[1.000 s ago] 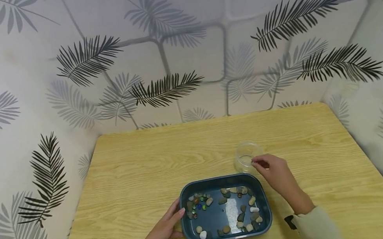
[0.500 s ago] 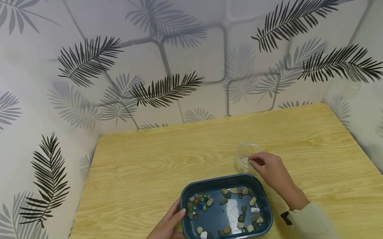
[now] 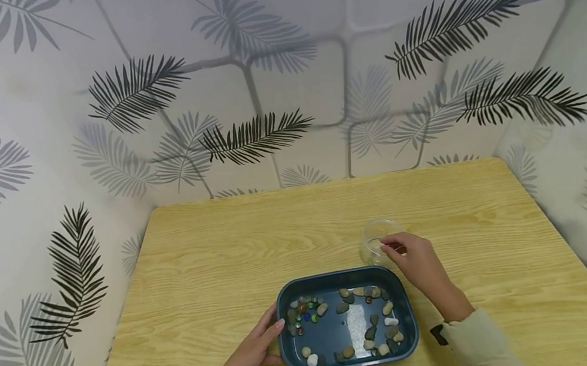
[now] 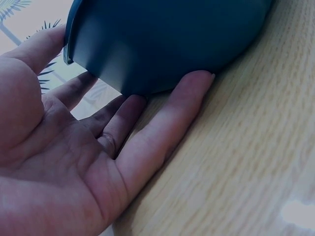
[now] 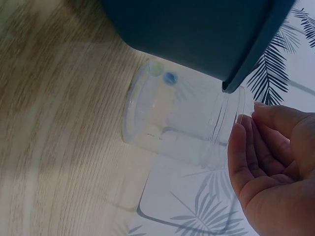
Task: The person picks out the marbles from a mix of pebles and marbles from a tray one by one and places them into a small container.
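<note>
In the head view, a dark blue tray (image 3: 347, 365) holds pebbles and glass marbles (image 3: 307, 317). My left hand (image 3: 248, 354) is at its left end, thumb at the rim; the left wrist view shows the fingers (image 4: 189, 93) spread, fairly straight, against the outer wall. A clear round jar (image 5: 189, 132) stands behind the tray's right corner, with a blue marble (image 5: 170, 77) and a yellow-green marble (image 5: 155, 68) at its bottom. My right hand (image 3: 416, 259) is at the jar's mouth, fingers loosely bent and thumb slightly apart. Nothing shows between its fingertips.
Pebbles (image 3: 387, 308) lie along the tray's right side, with a white pebble (image 3: 312, 361) near the front left. The wooden table (image 3: 214, 246) runs back to a wall (image 3: 309, 84) with a leaf pattern.
My right hand has shifted slightly left over the jar's mouth. A small dark thing at its fingertips earlier no longer shows. My left hand and the tray have stayed put.
</note>
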`<move>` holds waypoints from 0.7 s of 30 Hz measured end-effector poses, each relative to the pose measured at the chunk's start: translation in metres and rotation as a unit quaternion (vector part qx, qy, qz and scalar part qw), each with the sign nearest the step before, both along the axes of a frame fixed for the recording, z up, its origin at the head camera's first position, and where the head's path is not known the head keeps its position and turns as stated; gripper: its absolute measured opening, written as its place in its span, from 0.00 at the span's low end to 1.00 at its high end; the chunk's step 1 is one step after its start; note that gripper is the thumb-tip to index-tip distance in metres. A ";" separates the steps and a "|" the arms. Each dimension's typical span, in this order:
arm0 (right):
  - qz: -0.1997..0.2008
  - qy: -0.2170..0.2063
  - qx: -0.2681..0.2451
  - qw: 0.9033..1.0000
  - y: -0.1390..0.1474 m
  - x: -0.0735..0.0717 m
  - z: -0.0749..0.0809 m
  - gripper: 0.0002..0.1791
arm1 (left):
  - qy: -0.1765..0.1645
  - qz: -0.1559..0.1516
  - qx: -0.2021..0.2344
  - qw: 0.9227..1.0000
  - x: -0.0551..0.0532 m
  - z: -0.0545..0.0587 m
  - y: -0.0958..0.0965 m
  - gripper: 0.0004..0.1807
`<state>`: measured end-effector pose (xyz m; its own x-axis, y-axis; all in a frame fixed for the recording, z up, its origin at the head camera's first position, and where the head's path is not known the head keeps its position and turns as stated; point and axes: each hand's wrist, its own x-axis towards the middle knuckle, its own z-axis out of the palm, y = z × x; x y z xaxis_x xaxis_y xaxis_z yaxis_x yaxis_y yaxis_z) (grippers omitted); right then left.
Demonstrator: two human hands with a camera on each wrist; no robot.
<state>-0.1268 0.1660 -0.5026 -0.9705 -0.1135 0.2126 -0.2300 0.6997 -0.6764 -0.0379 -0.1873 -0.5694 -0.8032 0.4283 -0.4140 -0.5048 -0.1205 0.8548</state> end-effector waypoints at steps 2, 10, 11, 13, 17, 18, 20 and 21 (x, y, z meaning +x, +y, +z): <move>-0.005 0.000 -0.001 1.000 0.001 0.001 0.000 0.12 | -0.001 0.000 -0.003 1.000 0.000 0.000 0.000 0.32; -0.010 0.012 -0.015 1.000 0.003 0.005 0.003 0.10 | 0.002 -0.001 -0.001 1.000 0.001 0.002 0.000 0.32; -0.009 0.013 -0.015 1.000 0.003 0.005 0.004 0.10 | 0.002 -0.002 -0.001 1.000 0.001 0.002 0.001 0.32; -0.007 0.015 -0.016 1.000 0.003 0.006 0.004 0.10 | 0.001 -0.002 -0.001 1.000 0.001 0.002 0.001 0.32; -0.003 0.015 -0.022 1.000 0.002 0.007 0.005 0.10 | 0.000 -0.002 0.002 1.000 0.001 0.001 0.001 0.32; -0.003 0.015 -0.022 1.000 0.002 0.008 0.005 0.10 | 0.001 -0.002 0.003 1.000 0.001 0.001 0.001 0.32; -0.003 0.015 -0.021 1.000 0.001 0.008 0.005 0.10 | 0.002 -0.002 0.004 1.000 0.000 0.001 0.001 0.32; -0.002 0.016 -0.020 1.000 0.001 0.009 0.005 0.09 | 0.001 -0.002 0.004 1.000 0.001 0.001 0.000 0.32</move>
<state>-0.1179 0.1671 -0.4980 -0.9634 -0.0995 0.2488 -0.2493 0.6732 -0.6962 -0.0373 -0.1869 -0.5684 -0.8024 0.4352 -0.4085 -0.5031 -0.1249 0.8552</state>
